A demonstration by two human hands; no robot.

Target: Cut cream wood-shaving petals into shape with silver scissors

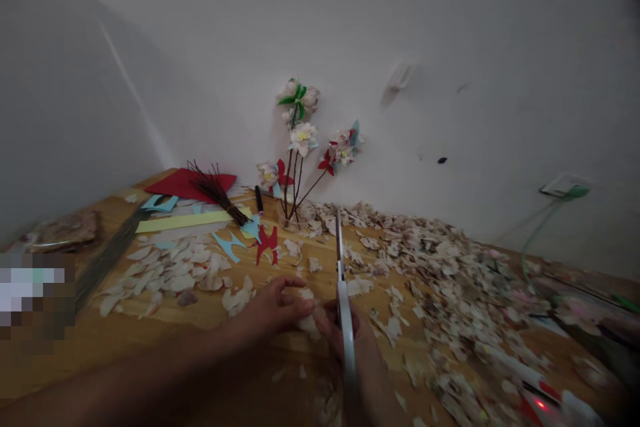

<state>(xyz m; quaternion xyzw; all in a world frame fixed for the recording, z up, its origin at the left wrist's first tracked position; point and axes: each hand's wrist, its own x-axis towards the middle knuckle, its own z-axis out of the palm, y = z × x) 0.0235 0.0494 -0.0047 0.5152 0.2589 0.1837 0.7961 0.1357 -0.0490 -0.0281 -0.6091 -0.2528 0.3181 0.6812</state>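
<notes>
From the head camera, the left hand (273, 310) lies low on the wooden desk (125, 327), its fingers (300, 307) curled around a small pale piece of husk (306, 320) and pinching it just in front of the thumb. The right hand (345, 333) sits touching that same piece from the other side, and a long pair of scissors (342, 293) runs up through it — the blades point away from the person toward the wall. The right fingers are closed about the scissors' lower part, though the handle itself is blurred and how they wrap it cannot be told. The husk piece is between the two hands, near the desk's front edge.

Taking the scissors as the landmark: beyond the blade tip stands a bunch of handmade flowers (303, 137) on thin dark stems, upright against the white wall (450, 47). To the left of the blades lies a pale heap of petal-shaped cuttings (170, 270), and farther left and back a red paper sheet (187, 183), a bundle of dark twigs (217, 193) lying across it, a yellow paper strip (190, 220) and small blue and red offcuts (250, 237). To the right of the scissors a wide litter of husk scraps (450, 280) spreads over the desk — thick and blurred toward the near right corner.
</notes>
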